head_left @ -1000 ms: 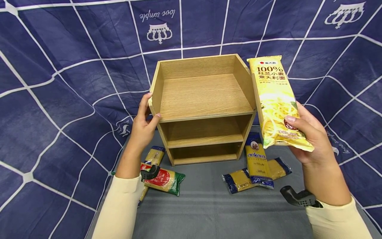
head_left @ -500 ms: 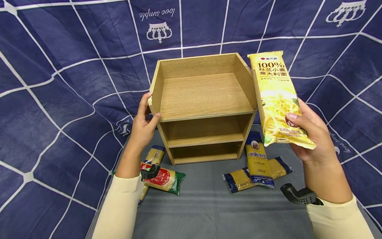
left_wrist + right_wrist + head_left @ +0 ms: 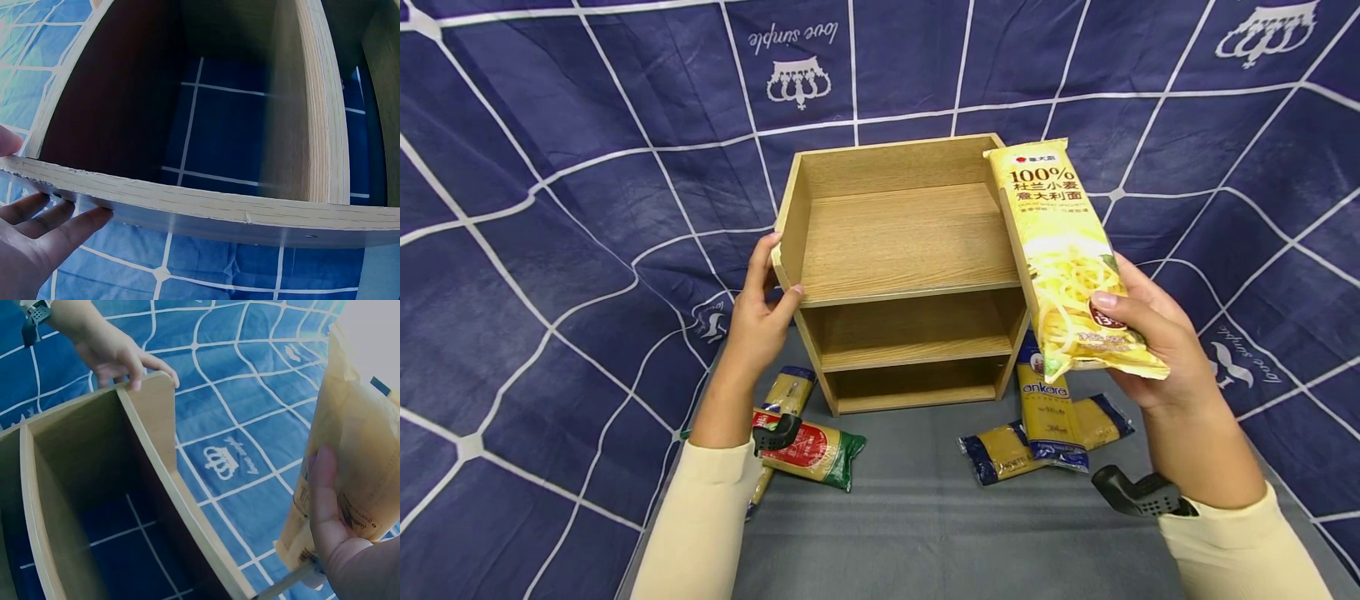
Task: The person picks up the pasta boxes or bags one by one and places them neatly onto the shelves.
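A wooden shelf unit (image 3: 917,292) with a walled top and two lower compartments stands at the centre. My left hand (image 3: 762,312) grips its left side panel near the top, thumb at the front edge; in the left wrist view the fingers (image 3: 75,228) lie against the panel's outer face. My right hand (image 3: 1172,342) holds a yellow pasta packet (image 3: 1067,250) by its lower part, thumb on the front. The packet is raised and tilted, overlapping the shelf's right side in the head view. Whether it touches the wood, I cannot tell.
Right of the shelf, a blue and yellow ankara packet (image 3: 1051,417) lies across another packet (image 3: 1097,421) on the grey cloth (image 3: 910,517). At left, a red and green packet (image 3: 820,450) lies over a yellow one (image 3: 790,390), partly behind my left wrist. Blue patterned cloth (image 3: 587,208) surrounds everything.
The right hand and its yellow packet have moved left, and the packet now overlaps the shelf's right panel. The left hand and the shelf have stayed in place.
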Demonstrator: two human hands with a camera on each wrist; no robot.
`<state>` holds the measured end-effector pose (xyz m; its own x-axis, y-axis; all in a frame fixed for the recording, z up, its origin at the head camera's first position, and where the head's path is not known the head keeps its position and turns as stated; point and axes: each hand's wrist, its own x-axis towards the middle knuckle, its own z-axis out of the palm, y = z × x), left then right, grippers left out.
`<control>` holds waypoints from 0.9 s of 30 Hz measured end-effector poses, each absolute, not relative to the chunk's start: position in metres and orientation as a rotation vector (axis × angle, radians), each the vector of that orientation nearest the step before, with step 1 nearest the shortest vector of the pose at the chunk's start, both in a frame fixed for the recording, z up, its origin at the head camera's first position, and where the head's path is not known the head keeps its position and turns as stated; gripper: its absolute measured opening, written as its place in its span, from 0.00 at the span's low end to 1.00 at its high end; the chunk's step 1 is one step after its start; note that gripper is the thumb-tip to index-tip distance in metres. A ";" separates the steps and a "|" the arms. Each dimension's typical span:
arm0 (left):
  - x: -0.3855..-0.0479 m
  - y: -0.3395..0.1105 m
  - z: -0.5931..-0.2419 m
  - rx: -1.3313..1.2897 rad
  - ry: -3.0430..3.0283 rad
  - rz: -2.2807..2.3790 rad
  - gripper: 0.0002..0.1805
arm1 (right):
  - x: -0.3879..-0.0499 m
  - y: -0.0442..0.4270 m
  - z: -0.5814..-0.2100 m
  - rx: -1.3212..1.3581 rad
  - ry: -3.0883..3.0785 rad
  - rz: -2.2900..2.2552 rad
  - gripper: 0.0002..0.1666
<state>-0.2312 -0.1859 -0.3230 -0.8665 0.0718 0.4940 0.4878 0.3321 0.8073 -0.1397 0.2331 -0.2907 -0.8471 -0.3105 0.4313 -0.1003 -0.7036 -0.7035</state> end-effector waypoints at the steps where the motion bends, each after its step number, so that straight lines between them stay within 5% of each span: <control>1: -0.231 -0.186 -0.323 -0.495 -2.232 -1.550 0.37 | -0.140 0.232 -0.290 -0.811 1.166 -2.666 0.33; 27: -0.231 -0.185 -0.323 -0.510 -2.214 -1.562 0.37 | -0.145 0.214 -0.304 -0.754 1.252 -2.514 0.35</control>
<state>-0.2313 -0.1855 -0.3226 -0.8610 0.0742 0.5031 0.4988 0.3158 0.8071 -0.1450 0.2143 -0.3038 -0.8402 -0.4205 0.3425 -0.0202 -0.6069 -0.7945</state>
